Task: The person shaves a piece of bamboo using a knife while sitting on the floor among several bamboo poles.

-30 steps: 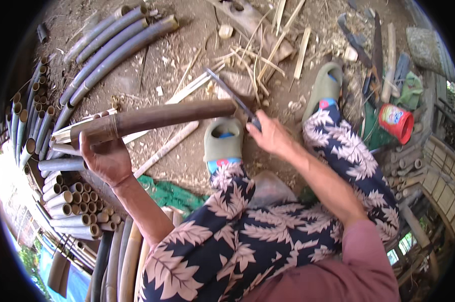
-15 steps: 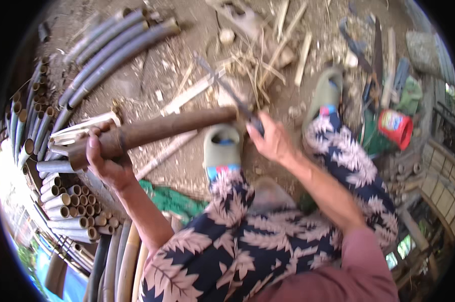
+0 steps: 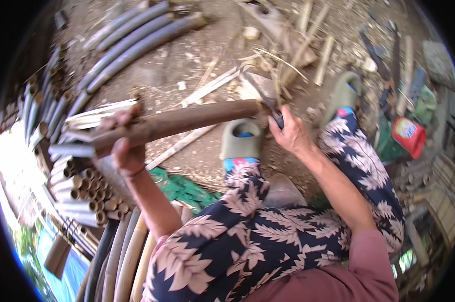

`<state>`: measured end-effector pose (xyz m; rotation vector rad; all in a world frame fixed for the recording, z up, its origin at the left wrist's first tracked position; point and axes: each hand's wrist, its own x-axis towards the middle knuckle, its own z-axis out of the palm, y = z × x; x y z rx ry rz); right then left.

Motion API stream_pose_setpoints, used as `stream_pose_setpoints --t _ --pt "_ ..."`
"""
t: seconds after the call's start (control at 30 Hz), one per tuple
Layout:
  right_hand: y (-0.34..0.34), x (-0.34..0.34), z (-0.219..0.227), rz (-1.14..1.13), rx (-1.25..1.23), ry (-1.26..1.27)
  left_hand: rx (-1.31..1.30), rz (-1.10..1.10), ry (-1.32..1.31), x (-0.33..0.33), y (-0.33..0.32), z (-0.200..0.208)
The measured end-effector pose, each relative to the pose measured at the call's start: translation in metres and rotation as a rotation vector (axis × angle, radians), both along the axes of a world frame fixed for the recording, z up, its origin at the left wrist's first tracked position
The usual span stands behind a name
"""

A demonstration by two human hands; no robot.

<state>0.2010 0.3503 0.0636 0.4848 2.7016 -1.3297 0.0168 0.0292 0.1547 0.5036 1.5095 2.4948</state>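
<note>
The left hand (image 3: 130,160) is blurred and partly hidden by the bamboo (image 3: 197,120); the right hand (image 3: 294,135) partly covers the knife handle (image 3: 278,119).

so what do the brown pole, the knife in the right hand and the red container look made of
Brown pole: probably bamboo or wood, dull finish; its long rounded form and brown, woody surface suggest it.
Knife: likely metal blade, greyish and thin; the dark handle's material is unclear.
Red container: likely plastic, smooth-looking, with bright colour.

1 printed label (image 3: 404,130), too small to read, shows on the red container (image 3: 416,145).
</note>
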Motion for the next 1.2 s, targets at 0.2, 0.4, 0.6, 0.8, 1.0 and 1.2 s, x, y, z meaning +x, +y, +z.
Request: stream_pose_setpoints --t 0.2,0.4,0.6,0.8,1.0,1.2 --pt "0.001 0.011 -0.010 0.139 -0.020 -0.354 -0.124 0.353 -0.737 -0.021 -0.037 -0.074" --pt "0.007 0.012 -0.014 0.078 0.024 -0.398 -1.701 0.204 0.541 0.044 0.079 -0.108" --pt "0.011 0.010 -0.028 0.055 -0.115 -0.390 -1.590 -0.251 0.819 -0.006 0.084 -0.132" --pt "0.020 0.014 0.004 -0.058 -0.191 -0.334 -0.524 0.022 0.098 -0.015 0.089 0.057" --pt "0.021 0.014 0.054 -0.116 -0.233 -0.108 -0.019 0.230 0.053 0.040 0.123 0.054" --pt "0.013 0.021 0.073 -0.055 -0.166 -0.087 -0.248 0.208 0.041 0.073 0.124 0.033"
